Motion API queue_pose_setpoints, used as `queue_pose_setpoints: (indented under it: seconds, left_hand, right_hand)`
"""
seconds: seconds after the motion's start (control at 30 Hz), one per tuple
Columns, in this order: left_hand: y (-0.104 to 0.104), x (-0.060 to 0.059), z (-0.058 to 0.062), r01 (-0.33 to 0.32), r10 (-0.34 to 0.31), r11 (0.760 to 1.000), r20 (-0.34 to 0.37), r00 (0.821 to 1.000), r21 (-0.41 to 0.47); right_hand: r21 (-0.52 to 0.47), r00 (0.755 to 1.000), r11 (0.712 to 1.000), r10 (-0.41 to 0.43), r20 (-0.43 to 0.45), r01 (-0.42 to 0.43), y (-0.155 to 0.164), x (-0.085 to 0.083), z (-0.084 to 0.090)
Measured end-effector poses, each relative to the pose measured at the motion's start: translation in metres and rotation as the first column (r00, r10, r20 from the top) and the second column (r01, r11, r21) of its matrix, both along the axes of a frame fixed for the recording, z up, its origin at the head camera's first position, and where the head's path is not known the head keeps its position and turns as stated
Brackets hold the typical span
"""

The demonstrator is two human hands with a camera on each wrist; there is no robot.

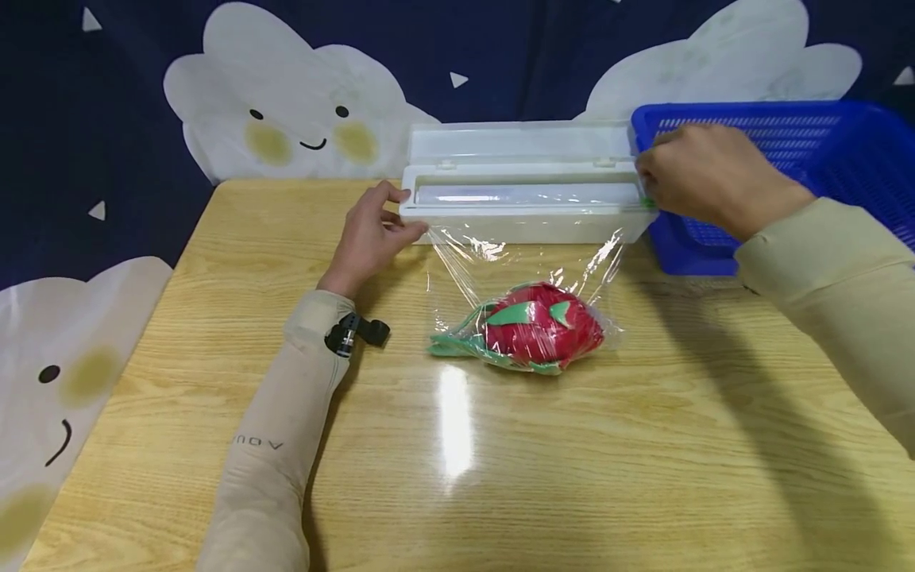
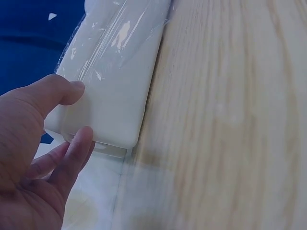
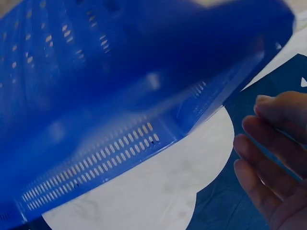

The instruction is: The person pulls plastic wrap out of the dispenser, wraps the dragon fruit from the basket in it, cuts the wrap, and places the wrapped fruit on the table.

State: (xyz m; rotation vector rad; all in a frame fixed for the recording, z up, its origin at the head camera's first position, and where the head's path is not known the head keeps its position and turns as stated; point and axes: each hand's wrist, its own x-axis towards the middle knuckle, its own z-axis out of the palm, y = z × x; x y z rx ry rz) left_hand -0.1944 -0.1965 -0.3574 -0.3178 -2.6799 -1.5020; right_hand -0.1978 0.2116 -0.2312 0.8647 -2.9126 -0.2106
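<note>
A white cling film dispenser (image 1: 529, 226) stands at the table's far side, its lid up and a film roll (image 1: 529, 195) inside. My left hand (image 1: 372, 230) grips its left end between thumb and fingers; the left wrist view shows the fingertips (image 2: 76, 91) at that end. Clear film (image 1: 522, 254) stretches from the dispenser's front over a red and green dragon-fruit-like toy (image 1: 539, 330) on the table. At the dispenser's right end is my right hand (image 1: 704, 175), beside a small green piece (image 1: 648, 203). In the right wrist view its loosely bent fingers (image 3: 264, 163) show nothing between them.
A blue plastic basket (image 1: 675, 238) with slotted walls sits right of the dispenser, under my right forearm. Behind the wooden table (image 1: 500, 477) hangs a dark blue cloth (image 1: 500, 79) with white clouds. A black strap device (image 1: 357, 330) is on my left wrist.
</note>
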Motion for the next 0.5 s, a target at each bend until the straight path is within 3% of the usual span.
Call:
queue_pose_setpoints:
  seconds: [0.2,0.5]
  left_hand:
    - [-0.003,0.000,0.000,0.000,0.000,1.000,0.004,1.000,-0.008]
    - [-0.006,0.000,0.000,0.003,-0.003,1.000,-0.011,1.000,-0.023]
  right_hand:
    - [-0.165,0.995,0.986,-0.025,-0.101,0.008,-0.002,0.015,-0.009]
    - [-0.367,0.977,0.930,-0.066,-0.203,-0.014,-0.005,0.039,-0.025]
